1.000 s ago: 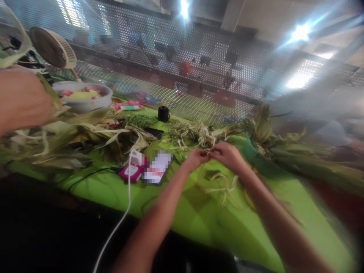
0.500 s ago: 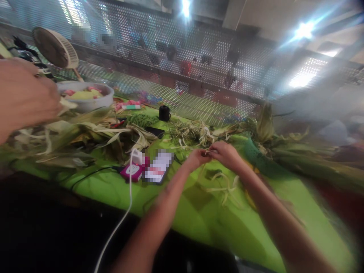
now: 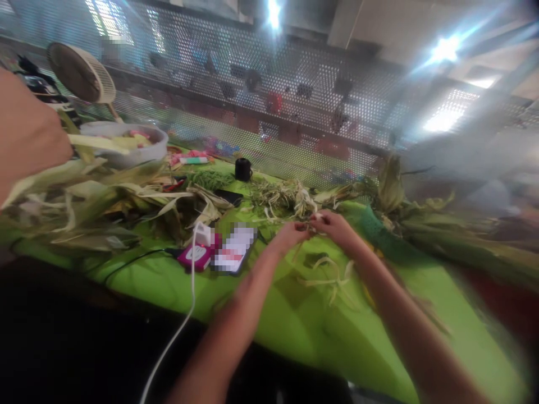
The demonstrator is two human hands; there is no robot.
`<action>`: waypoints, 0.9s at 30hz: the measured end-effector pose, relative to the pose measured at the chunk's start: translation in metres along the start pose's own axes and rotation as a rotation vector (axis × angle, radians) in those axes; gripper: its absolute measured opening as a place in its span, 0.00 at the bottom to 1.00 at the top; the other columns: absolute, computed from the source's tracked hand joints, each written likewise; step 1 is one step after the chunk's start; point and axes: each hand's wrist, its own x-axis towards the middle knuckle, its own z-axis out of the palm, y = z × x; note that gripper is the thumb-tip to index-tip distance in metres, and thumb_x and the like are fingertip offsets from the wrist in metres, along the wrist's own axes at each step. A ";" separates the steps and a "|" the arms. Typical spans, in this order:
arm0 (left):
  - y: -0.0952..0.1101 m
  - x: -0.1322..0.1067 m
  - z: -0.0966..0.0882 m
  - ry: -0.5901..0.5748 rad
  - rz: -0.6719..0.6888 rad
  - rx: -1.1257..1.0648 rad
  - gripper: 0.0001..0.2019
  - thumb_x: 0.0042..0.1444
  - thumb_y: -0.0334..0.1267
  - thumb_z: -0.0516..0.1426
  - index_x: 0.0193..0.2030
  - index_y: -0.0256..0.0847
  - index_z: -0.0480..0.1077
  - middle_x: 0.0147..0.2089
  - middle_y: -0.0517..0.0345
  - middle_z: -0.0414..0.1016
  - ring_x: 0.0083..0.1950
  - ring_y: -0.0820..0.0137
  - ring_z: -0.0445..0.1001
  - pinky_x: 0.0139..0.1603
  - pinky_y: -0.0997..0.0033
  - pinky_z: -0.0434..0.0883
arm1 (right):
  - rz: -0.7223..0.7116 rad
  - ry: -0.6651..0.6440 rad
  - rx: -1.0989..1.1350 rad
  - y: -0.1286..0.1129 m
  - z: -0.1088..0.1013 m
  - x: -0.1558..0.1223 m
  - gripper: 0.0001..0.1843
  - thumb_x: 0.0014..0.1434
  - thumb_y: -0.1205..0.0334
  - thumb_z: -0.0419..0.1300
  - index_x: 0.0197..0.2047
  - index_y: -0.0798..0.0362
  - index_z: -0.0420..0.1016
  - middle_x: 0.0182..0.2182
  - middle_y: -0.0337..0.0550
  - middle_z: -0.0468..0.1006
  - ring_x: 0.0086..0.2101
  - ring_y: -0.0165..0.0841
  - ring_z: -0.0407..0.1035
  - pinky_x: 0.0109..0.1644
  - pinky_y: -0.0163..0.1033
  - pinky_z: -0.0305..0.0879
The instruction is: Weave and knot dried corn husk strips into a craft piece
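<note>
My left hand point(image 3: 291, 234) and my right hand point(image 3: 332, 225) meet above the green tabletop, fingertips almost touching. Both have their fingers pinched on a thin, pale strip of husk, mostly covered by the fingers. A thin end of it appears to hang below my left hand. Loose pale husk strips point(image 3: 334, 280) lie on the table under my right forearm. Just beyond my hands is a heap of dry, shredded husk point(image 3: 290, 196).
At the left edge, a co-worker's hand point(image 3: 29, 134) is over piled corn husks point(image 3: 96, 196), near a white tub point(image 3: 158, 147). A phone point(image 3: 236, 249) lies beside a magenta power adapter point(image 3: 197, 252) with a white cable point(image 3: 192, 297). Mesh point(image 3: 252, 112) rises behind the green table point(image 3: 290, 331).
My right hand's fingers have shifted slightly, and a pale bit shows at their tips. The co-worker's hand has moved left, with a pale husk now showing beside it over the tub.
</note>
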 end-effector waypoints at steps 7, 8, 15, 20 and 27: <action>0.010 -0.007 0.003 0.038 -0.047 -0.169 0.25 0.29 0.50 0.71 0.30 0.32 0.75 0.22 0.63 0.68 0.24 0.80 0.57 0.27 0.75 0.52 | -0.033 -0.027 0.057 0.000 -0.018 -0.008 0.18 0.50 0.52 0.67 0.40 0.53 0.73 0.33 0.41 0.76 0.34 0.33 0.70 0.39 0.39 0.66; 0.009 -0.006 0.003 0.031 -0.042 -0.183 0.25 0.29 0.50 0.71 0.30 0.32 0.76 0.23 0.62 0.69 0.25 0.80 0.59 0.28 0.75 0.53 | -0.043 -0.058 0.070 -0.002 -0.020 -0.009 0.19 0.50 0.53 0.67 0.41 0.53 0.73 0.35 0.42 0.77 0.35 0.34 0.70 0.40 0.39 0.67; 0.001 -0.003 0.000 0.028 0.020 -0.108 0.21 0.36 0.48 0.69 0.31 0.32 0.76 0.24 0.62 0.69 0.25 0.79 0.58 0.29 0.73 0.52 | -0.051 -0.021 0.027 -0.020 -0.027 -0.012 0.14 0.55 0.51 0.62 0.35 0.54 0.78 0.30 0.42 0.79 0.32 0.34 0.72 0.38 0.38 0.67; -0.002 -0.001 -0.001 0.024 0.040 -0.069 0.20 0.40 0.48 0.67 0.33 0.31 0.76 0.24 0.63 0.68 0.26 0.79 0.58 0.30 0.74 0.53 | -0.155 0.021 -0.247 -0.024 -0.023 -0.014 0.11 0.58 0.55 0.61 0.35 0.52 0.81 0.31 0.42 0.80 0.31 0.33 0.71 0.37 0.36 0.63; -0.002 0.000 0.002 0.039 0.070 -0.056 0.20 0.38 0.49 0.66 0.27 0.32 0.71 0.22 0.65 0.63 0.26 0.79 0.56 0.29 0.74 0.52 | -0.126 0.066 -0.467 -0.028 -0.014 -0.015 0.07 0.55 0.60 0.61 0.30 0.51 0.80 0.29 0.41 0.80 0.31 0.33 0.71 0.36 0.34 0.60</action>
